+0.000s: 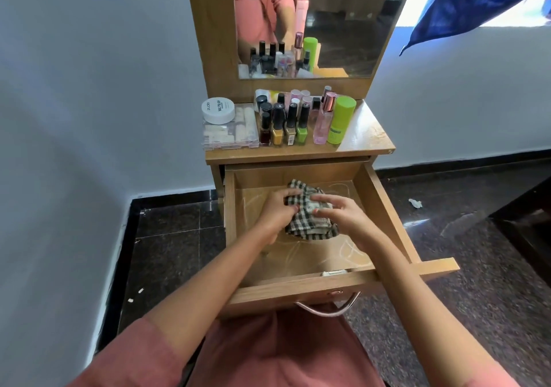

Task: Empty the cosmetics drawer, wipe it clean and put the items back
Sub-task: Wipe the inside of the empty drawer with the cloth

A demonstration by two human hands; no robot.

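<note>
From the head camera, the drawer (301,285) stands pulled fully out toward the person, its floor bare apart from pale swirl marks, which suggests the emptying is done and the wiping is the step in hand. Both hands are down inside it, close together over a checked cloth (310,210) bunched in the middle of the drawer floor: the left hand (278,210) curls over the cloth's left edge and grips it, while the right hand (343,212) lies on its right side with fingers spread and pressing lightly, probably to gather the fabric into a pad that will rub well. Whether the right fingers actually pinch the cloth or only rest on it is hard to tell at this angle. Farther off, on the dresser top (366,136), the cosmetics wait out of the way: a row of nail polish bottles (283,127) at the near edge, a pink bottle (322,124) and a green canister (340,121) to their right, and a white jar (217,110) sitting on a clear plastic box (229,139) at the left. Keeping them up there leaves the whole drawer floor free for the cloth. The mirror (343,22) behind repeats the bottles.
</note>
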